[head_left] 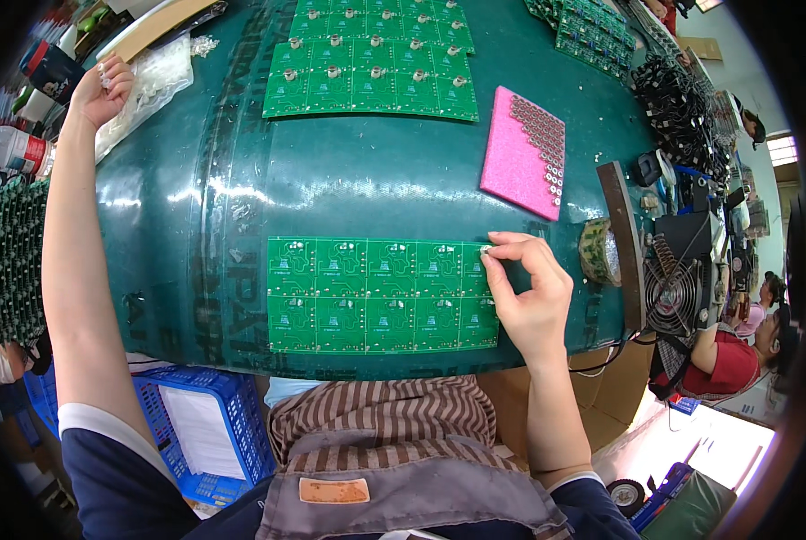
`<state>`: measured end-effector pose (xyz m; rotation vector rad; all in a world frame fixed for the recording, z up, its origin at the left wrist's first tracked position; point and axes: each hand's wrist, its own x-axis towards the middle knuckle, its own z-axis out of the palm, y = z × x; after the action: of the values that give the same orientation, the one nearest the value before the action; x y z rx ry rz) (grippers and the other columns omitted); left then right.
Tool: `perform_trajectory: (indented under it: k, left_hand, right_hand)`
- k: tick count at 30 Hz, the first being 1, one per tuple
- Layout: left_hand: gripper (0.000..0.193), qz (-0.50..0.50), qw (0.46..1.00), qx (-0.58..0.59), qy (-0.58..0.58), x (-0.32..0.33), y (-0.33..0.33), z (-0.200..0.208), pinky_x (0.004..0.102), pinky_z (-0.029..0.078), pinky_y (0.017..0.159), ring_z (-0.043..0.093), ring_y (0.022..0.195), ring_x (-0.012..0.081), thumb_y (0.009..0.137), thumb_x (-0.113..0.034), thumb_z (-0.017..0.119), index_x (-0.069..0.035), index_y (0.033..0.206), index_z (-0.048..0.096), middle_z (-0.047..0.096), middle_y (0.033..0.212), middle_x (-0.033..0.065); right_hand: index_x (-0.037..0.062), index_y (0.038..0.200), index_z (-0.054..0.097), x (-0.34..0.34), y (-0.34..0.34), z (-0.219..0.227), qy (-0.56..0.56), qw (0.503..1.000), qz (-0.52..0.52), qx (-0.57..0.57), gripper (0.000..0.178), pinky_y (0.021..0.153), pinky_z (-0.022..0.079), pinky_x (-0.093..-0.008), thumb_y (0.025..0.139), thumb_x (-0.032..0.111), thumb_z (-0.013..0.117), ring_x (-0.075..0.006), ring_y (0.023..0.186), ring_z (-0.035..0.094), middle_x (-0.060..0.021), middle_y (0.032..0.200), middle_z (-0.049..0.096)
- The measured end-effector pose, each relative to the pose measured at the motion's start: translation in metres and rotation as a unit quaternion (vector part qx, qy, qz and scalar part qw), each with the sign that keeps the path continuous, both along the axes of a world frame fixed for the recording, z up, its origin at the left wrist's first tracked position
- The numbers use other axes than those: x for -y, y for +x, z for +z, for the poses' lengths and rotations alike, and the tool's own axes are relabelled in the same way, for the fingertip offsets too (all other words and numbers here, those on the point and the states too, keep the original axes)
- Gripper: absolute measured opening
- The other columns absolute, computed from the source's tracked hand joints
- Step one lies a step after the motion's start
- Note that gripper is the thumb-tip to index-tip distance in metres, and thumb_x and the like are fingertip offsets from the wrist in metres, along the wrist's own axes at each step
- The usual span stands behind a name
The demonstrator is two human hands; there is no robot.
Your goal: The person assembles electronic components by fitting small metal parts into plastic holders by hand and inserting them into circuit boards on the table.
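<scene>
A green circuit board panel [389, 294] lies flat on the green work mat in front of me, with small white parts along its upper row of cells. At its upper right corner my right hand [536, 292] pinches a small white part [486, 251] between thumb and forefinger, right against the board. My left hand [103, 93] is raised at the far left, its fingers curled around several small white parts [106, 77]. A clear plastic bag [155, 90] of white parts lies beside it.
Green panels with round metal parts [371, 76] lie at the back. A pink foam block [511, 166] carries rows of small metal parts. On the right stand a tape roll [598, 252], a dark curved bar [622, 247] and a fan [673, 286]. A blue crate [254, 423] sits below the table.
</scene>
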<state>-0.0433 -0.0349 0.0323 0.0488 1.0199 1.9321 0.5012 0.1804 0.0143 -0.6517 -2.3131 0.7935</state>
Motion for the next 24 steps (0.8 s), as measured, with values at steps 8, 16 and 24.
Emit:
perform_trajectory:
  k: [8, 16, 24]
  left_hand:
    - [0.024, -0.029, 0.994, 0.056, 0.088, -0.021, 0.06, 0.018, 0.0221, 0.019, 0.042, 0.025, 0.051, 0.0085, 0.092, -0.011, 0.036, -0.009, 0.068, 0.039, 0.032, 0.063, -0.0014]
    - [0.03, -0.121, 0.96, 0.251, 0.039, -0.07, 0.241, 0.016, 0.0188, 0.026, 0.037, 0.033, 0.052, 0.0063, 0.097, -0.025, 0.034, -0.009, 0.072, 0.04, 0.035, 0.063, -0.0023]
    - [0.024, -0.112, 0.978, 0.169, -0.049, -0.076, 0.342, 0.019, 0.0203, 0.037, 0.052, 0.042, 0.063, 0.0089, 0.094, -0.02, 0.043, 0.001, 0.104, 0.047, 0.046, 0.075, 0.0021]
  right_hand:
    - [0.0029, 0.081, 0.061, -0.06, -0.002, 0.01, 0.061, 0.989, -0.128, 0.045, 0.009, 0.06, 0.045, -0.0285, 0.074, 0.005, 0.066, -0.0175, 0.066, 0.056, -0.0088, 0.078, 0.06]
    - [0.0029, 0.08, 0.058, -0.086, -0.016, 0.0, 0.126, 0.978, -0.135, 0.101, 0.009, 0.058, 0.043, -0.031, 0.076, 0.009, 0.064, -0.0199, 0.064, 0.052, -0.0096, 0.077, 0.055]
    - [0.0018, 0.086, 0.055, -0.07, -0.021, 0.014, 0.041, 0.98, -0.176, 0.085, 0.01, 0.058, 0.043, -0.0287, 0.083, 0.01, 0.058, -0.0161, 0.063, 0.052, -0.009, 0.074, 0.057]
